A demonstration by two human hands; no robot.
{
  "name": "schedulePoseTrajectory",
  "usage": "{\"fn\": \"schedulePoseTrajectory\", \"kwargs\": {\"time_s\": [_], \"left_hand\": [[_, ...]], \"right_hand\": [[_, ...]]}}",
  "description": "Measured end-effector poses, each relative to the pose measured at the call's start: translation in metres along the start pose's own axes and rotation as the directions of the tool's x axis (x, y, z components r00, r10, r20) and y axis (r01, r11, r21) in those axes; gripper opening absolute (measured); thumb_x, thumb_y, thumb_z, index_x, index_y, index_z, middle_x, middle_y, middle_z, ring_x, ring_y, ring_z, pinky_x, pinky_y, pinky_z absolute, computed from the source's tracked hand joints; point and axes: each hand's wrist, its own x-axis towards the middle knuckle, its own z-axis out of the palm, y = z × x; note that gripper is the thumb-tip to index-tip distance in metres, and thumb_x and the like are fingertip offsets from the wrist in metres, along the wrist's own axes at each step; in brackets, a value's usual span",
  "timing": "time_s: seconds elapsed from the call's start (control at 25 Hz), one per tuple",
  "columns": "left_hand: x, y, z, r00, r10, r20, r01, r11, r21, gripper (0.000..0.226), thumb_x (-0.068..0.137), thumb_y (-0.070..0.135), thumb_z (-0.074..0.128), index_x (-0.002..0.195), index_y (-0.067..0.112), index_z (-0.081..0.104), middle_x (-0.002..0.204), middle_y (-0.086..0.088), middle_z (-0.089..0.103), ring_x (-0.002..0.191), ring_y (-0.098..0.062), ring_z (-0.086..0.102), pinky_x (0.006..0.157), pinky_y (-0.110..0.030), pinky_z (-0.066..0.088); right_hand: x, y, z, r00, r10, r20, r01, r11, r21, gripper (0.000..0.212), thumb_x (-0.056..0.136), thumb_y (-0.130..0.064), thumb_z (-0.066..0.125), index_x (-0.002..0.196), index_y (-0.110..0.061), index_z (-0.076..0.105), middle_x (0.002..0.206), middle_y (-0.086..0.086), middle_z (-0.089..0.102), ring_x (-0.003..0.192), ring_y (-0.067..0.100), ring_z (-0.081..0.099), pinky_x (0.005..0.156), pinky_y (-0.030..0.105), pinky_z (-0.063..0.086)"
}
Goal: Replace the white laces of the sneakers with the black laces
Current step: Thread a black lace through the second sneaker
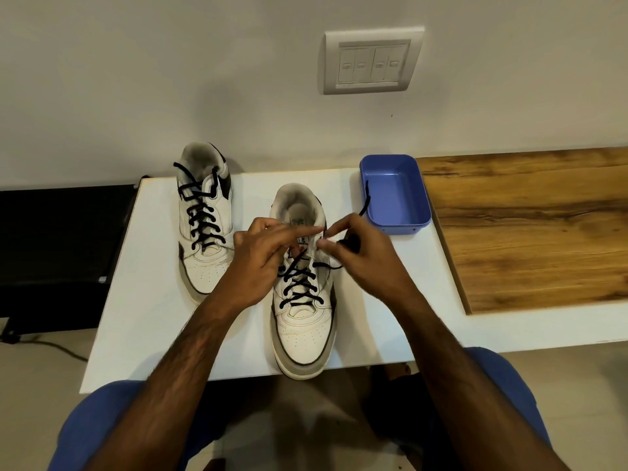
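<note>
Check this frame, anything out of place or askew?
One oddity: the free end of the black lace on the near sneaker trails over the rim into the blue tray. Both hands are working at that sneaker's top eyelets. The far sneaker looks fully laced. No damage shows.

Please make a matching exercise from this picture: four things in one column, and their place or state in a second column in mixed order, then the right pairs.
Things:
1. far sneaker
2. near sneaker
3. blue tray
4. right hand

States:
A. a black lace end hangs over its rim
B. stands untouched, laced in black to the top
C. pinches a black lace near the top eyelets
D. laced in black on the lower eyelets, both hands at its tongue

Pairs: 1-B, 2-D, 3-A, 4-C
</note>
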Motion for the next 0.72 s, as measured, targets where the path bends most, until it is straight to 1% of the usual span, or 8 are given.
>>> {"fn": "schedulePoseTrajectory", "kwargs": {"time_s": [0.08,0.2,0.32,0.44,0.52,0.6,0.68,0.72], "left_hand": [[0.001,-0.002,-0.001,1.000,0.013,0.005,-0.013,1.000,0.014,0.058,0.101,0.010,0.040,0.135,0.056,0.052,0.097,0.025,0.062,0.114,0.001,0.042,0.092,-0.042,0.026],[0.001,-0.003,0.000,1.000,0.027,0.004,-0.027,0.999,0.034,0.060,0.100,0.009,0.038,0.135,0.055,0.053,0.094,0.020,0.061,0.112,0.002,0.042,0.089,-0.042,0.026],[0.001,-0.004,0.000,0.999,0.033,-0.005,-0.032,0.998,0.056,0.071,0.094,-0.001,0.038,0.134,0.055,0.054,0.091,0.020,0.060,0.110,0.003,0.041,0.086,-0.041,0.025],[0.002,-0.003,0.000,0.999,0.046,-0.001,-0.046,0.997,0.058,0.068,0.096,0.000,0.038,0.135,0.053,0.055,0.089,0.022,0.058,0.110,0.003,0.041,0.086,-0.041,0.026],[0.001,-0.002,-0.002,0.998,0.060,0.006,-0.060,0.997,0.052,0.055,0.100,0.011,0.040,0.135,0.050,0.056,0.091,0.025,0.057,0.110,0.005,0.041,0.085,-0.039,0.025],[0.000,-0.001,-0.005,0.998,0.062,0.020,-0.063,0.995,0.072,0.041,0.101,0.028,0.046,0.135,0.049,0.057,0.095,0.033,0.056,0.111,0.006,0.040,0.086,-0.036,0.024],[-0.001,0.001,-0.006,0.997,0.069,0.026,-0.071,0.991,0.112,0.039,0.096,0.042,0.056,0.134,0.050,0.056,0.099,0.038,0.054,0.113,0.005,0.040,0.087,-0.034,0.023],[-0.002,0.001,-0.005,0.997,0.077,0.027,-0.080,0.988,0.134,0.041,0.094,0.044,0.060,0.134,0.050,0.056,0.099,0.038,0.054,0.113,0.003,0.041,0.087,-0.035,0.023]], "right_hand": [[0.002,0.001,0.006,0.998,-0.026,0.053,0.033,0.990,-0.136,0.021,0.085,-0.038,0.078,0.093,-0.023,0.065,0.066,-0.009,0.059,0.060,0.007,0.055,0.061,0.027,0.048],[0.005,0.002,0.004,0.993,-0.116,-0.001,0.113,0.976,-0.185,0.012,0.087,-0.025,0.078,0.084,-0.018,0.068,0.079,-0.007,0.063,0.075,0.010,0.060,0.069,0.032,0.051],[0.005,0.003,-0.006,0.973,-0.146,-0.181,0.162,0.984,0.075,0.013,0.090,-0.015,0.074,0.086,-0.010,0.063,0.086,0.002,0.059,0.081,0.014,0.058,0.072,0.031,0.050],[0.002,0.000,-0.004,0.983,-0.070,-0.168,0.126,0.927,0.354,0.012,0.095,-0.008,0.066,0.093,0.000,0.058,0.093,0.013,0.065,0.086,0.021,0.064,0.076,0.033,0.051],[0.003,-0.002,0.001,0.995,0.023,-0.095,0.016,0.922,0.388,0.017,0.099,-0.012,0.060,0.097,0.004,0.054,0.088,0.012,0.072,0.078,0.021,0.069,0.069,0.027,0.051],[0.005,-0.004,-0.001,0.994,0.056,-0.095,-0.021,0.942,0.336,0.020,0.100,-0.015,0.060,0.097,0.004,0.055,0.078,0.010,0.071,0.066,0.017,0.066,0.058,0.021,0.048],[0.010,-0.002,-0.011,0.987,0.110,-0.116,-0.056,0.918,0.393,0.021,0.100,-0.017,0.061,0.096,0.004,0.057,0.068,0.007,0.065,0.059,0.016,0.059,0.055,0.024,0.045],[0.013,-0.002,-0.017,0.980,0.160,-0.117,-0.085,0.872,0.483,0.020,0.099,-0.017,0.061,0.096,0.002,0.058,0.065,0.005,0.062,0.058,0.017,0.057,0.056,0.026,0.044]]}}
